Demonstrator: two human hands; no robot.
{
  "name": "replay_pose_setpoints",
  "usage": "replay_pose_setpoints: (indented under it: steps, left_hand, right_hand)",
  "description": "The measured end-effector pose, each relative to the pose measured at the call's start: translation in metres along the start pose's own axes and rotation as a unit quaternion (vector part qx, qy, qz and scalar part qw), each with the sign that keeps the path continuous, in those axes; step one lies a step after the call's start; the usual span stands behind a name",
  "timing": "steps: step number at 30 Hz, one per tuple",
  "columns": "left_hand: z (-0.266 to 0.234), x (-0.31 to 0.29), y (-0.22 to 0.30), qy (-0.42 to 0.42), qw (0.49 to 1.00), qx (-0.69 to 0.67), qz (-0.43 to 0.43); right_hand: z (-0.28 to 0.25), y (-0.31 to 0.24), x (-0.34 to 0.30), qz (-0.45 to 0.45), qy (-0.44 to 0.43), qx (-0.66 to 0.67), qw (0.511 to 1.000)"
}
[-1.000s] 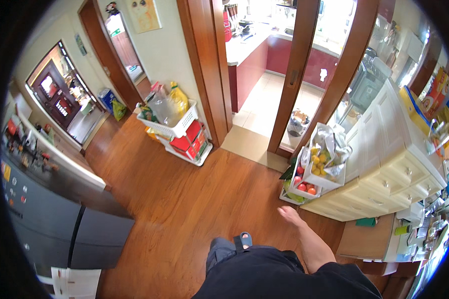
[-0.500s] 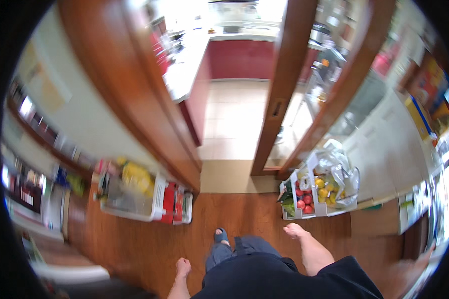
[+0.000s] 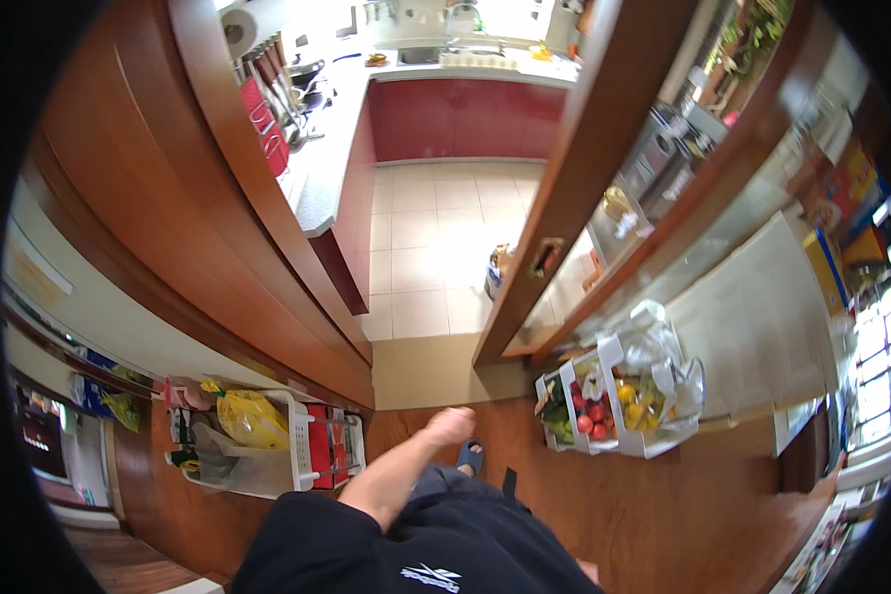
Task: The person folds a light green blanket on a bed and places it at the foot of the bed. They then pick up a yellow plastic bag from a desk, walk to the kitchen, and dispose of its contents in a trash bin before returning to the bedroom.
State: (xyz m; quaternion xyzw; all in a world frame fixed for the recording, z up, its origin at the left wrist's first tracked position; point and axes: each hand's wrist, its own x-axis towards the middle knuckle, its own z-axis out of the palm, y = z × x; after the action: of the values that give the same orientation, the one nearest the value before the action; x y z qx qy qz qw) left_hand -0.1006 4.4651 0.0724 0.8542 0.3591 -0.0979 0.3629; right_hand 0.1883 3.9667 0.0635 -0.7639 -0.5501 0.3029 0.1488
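Note:
My left hand [image 3: 452, 424] swings out in front of my body, above the wooden floor just short of the doorway. Its fingers look loosely curled together, and nothing shows in them. Of my right arm only a small patch of skin [image 3: 589, 571] appears at the lower edge, beside my dark shirt [image 3: 416, 540]; the fingers there are hidden. Below my left hand, one foot in a blue-grey slipper [image 3: 471, 457] is on the floor. Neither hand touches anything I can see.
Wooden door panels [image 3: 554, 198] flank a kitchen doorway with a beige threshold [image 3: 445, 374]. On the left stands a white basket [image 3: 302, 436] with a yellow bag; on the right, white bins [image 3: 564, 381] hold fruit and greens. Beyond are red cabinets [image 3: 465, 119] and a counter [image 3: 322, 188].
My left hand has swung forward and right, while my right arm has dropped back almost out of view. The doorway and kitchen look nearer, and the view has turned slightly.

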Motion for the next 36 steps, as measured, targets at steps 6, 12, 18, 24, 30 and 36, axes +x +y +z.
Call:
replay_pose_setpoints:
  steps: [6,12,18,24,30,36]
  left_hand:
    - [0.032,0.04,0.054,-0.015,0.992,-0.124,0.032]
    - [0.084,-0.038,-0.011,0.016,0.989,-0.13,-0.064]
    - [0.149,-0.118,-0.114,-0.089,0.934,-0.155,-0.308]
    - [0.108,-0.104,-0.126,-0.195,0.95,-0.008,-0.244]
    - [0.165,-0.048,-0.189,-0.24,0.847,0.336,0.335]
    - [0.189,-0.022,-0.035,-0.288,0.893,0.295,0.181]
  right_hand:
    - [-0.043,-0.074,0.03,0.378,-0.069,0.199,0.902]
    - [-0.058,-0.123,0.039,0.406,-0.04,0.171,0.897]
    - [-0.036,-0.164,0.02,0.416,-0.019,0.183,0.89]
    - [0.034,-0.198,-0.064,0.394,0.09,0.096,0.91]
    - [0.057,-0.271,-0.186,0.609,0.196,0.258,0.724]
    - [0.263,-0.319,-0.313,0.667,0.356,0.443,0.481]
